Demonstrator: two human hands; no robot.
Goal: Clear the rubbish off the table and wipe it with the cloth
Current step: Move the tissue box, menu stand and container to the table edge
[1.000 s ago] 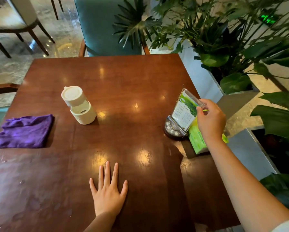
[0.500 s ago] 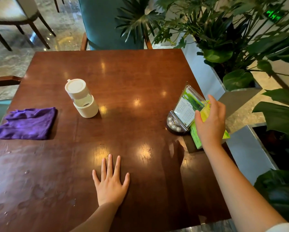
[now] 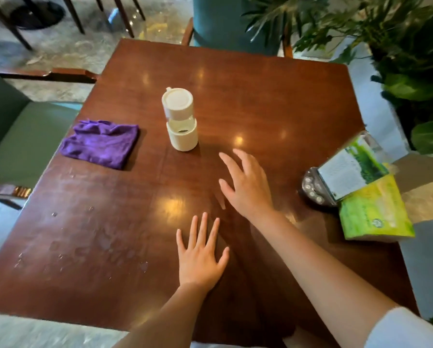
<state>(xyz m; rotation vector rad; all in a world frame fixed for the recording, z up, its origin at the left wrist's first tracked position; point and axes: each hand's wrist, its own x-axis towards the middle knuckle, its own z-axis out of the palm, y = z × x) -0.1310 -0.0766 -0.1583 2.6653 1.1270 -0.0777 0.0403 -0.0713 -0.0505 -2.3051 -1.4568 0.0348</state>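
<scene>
Right hand (image 3: 248, 187) empty above table (image 3: 273, 96)

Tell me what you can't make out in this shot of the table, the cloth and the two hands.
- Card stand, head view: print too small and blurred to read.
- Green packet: its near left corner sits behind the stand; label illegible.
- Right hand: motion-blurred, so whether it touches the table is unclear.
- White container: contents hidden by lid and walls.
- Purple cloth: folds hide its underside; wet or dry unknowable.
- Left hand: palm covers the table beneath.
</scene>
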